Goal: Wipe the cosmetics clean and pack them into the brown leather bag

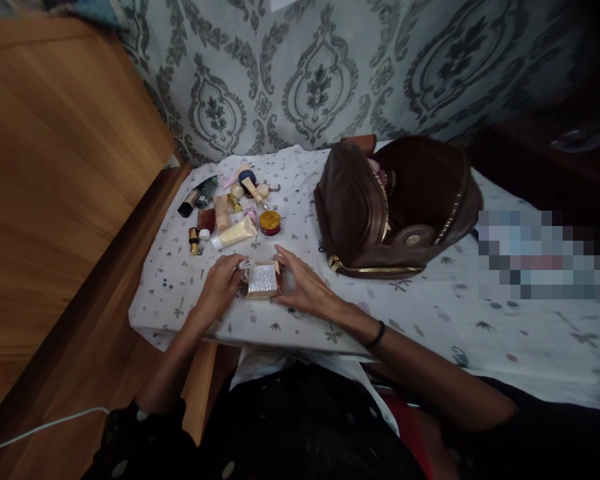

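A small box (263, 280) with a glittery silver top and gold edges sits near the front edge of the cloth-covered table. My right hand (303, 283) grips its right side, thumb at the near corner and fingers at the far one. At the box's left side, the fingers of my left hand (223, 283) are closed on a small crumpled white thing (246, 265), whose kind is unclear. Just beyond lie a cream-coloured tube (235, 234) and a round jar (270, 223) with a yellow lid and a red base.
Several cosmetics, among them a makeup brush (253, 187) and a gold-and-black bottle (194, 241), lie at the table's far left. A brown leather bag (350, 213) stands unzipped on the right. Wooden furniture (70, 167) borders the left, and a patterned curtain (320, 80) hangs behind.
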Tool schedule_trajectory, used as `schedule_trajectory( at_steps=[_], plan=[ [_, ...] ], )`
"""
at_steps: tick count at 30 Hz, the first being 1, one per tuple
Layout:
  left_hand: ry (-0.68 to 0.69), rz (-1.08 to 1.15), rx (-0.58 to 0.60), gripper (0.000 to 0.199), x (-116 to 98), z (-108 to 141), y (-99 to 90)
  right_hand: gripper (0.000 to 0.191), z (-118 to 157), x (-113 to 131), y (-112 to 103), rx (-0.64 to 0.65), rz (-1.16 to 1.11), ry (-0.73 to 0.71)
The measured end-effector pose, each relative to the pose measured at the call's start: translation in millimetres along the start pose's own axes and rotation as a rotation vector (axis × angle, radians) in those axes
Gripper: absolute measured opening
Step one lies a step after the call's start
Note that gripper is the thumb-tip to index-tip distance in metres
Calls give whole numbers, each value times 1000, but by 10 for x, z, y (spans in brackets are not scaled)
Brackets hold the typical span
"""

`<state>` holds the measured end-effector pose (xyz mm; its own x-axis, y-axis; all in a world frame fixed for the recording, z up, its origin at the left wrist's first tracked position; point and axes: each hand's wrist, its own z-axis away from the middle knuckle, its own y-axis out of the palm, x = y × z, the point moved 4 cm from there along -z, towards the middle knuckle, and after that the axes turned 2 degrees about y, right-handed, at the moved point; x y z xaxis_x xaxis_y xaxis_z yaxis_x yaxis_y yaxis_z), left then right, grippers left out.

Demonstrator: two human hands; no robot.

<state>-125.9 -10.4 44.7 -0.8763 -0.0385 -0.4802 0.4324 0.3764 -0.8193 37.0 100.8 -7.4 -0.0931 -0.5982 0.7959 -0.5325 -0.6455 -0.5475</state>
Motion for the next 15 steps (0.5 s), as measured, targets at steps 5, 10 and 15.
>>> schedule_trajectory(
  at_steps=[5, 10, 15],
  plan=[
    [103, -126, 97, 27, -151, -194, 71, 119, -11, -6, -3, 3, -25, 6],
    [185, -132, 180, 28, -330, -310, 180, 126, -11, -18, -1, -8, -44, 3],
    [265, -51, 220, 31, -449, -377, 244, 128, -10, -25, 0, -30, -30, 9]
  ],
)
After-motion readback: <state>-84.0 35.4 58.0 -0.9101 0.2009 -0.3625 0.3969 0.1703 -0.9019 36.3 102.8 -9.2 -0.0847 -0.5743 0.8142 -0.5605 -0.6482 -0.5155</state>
